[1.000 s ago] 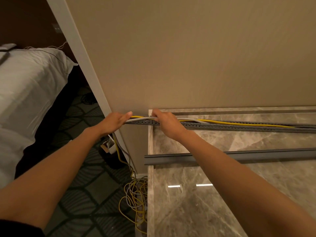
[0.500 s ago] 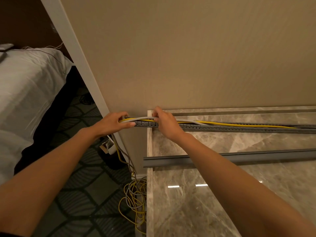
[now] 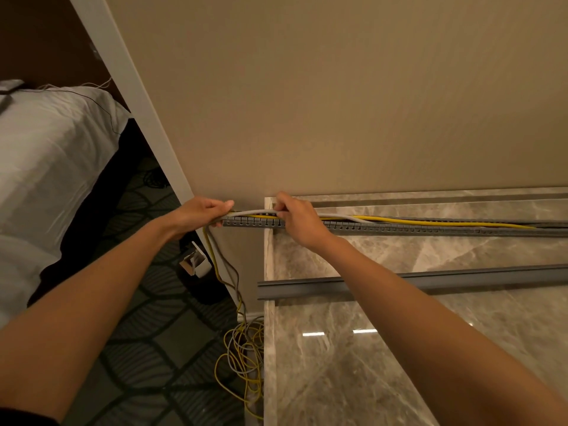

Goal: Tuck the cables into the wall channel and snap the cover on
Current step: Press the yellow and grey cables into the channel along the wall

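Observation:
A grey slotted channel (image 3: 399, 230) runs along the foot of the beige wall, its left end jutting past the marble top's edge. A yellow cable (image 3: 430, 222) and a grey cable (image 3: 341, 216) lie along its open top. My left hand (image 3: 203, 212) grips both cables at the channel's left end, where they drop over it toward the floor. My right hand (image 3: 295, 218) pinches the cables a short way to the right, above the slots. The grey cover strip (image 3: 430, 281) lies loose on the marble, nearer to me.
The marble top (image 3: 399, 348) fills the right side. Slack yellow and grey cable lies coiled (image 3: 242, 361) on the patterned carpet below its left edge. A white bed (image 3: 46, 164) stands at the left. A small white box (image 3: 195, 261) sits by the wall corner.
My left hand has closed around the cables at the channel's left end and pulled them down over it. My right hand has stayed at nearly the same spot.

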A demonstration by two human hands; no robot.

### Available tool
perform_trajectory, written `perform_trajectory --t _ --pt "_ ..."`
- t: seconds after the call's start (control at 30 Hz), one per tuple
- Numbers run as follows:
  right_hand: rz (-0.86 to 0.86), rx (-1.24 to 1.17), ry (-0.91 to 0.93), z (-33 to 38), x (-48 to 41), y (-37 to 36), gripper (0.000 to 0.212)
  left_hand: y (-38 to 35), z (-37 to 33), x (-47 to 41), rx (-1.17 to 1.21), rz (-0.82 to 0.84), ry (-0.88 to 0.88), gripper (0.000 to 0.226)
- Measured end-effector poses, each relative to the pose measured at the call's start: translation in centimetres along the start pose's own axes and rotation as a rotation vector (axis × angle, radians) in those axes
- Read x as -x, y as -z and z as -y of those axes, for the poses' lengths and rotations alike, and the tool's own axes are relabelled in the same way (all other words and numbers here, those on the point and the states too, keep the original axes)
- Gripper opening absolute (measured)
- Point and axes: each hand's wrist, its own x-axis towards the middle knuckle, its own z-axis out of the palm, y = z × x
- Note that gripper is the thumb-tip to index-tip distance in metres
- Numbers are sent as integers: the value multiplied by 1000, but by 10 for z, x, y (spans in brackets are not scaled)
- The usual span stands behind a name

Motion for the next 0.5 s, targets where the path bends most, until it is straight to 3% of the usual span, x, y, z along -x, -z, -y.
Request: perform_trajectory --t 0.13,0.27,0.43,0.5 --pt "6 -70 -10 -2 6 5 7 -9 5 1 99 25 28 40" --pt "13 89 54 -6 7 2 17 -9 -6 1 4 -46 42 28" --pt "-50 245 139 -13 18 2 35 -26 -39 6 -435 -409 -270 20" --pt "-87 335 171 -23 26 8 43 -45 -53 9 -508 -430 -421 18"
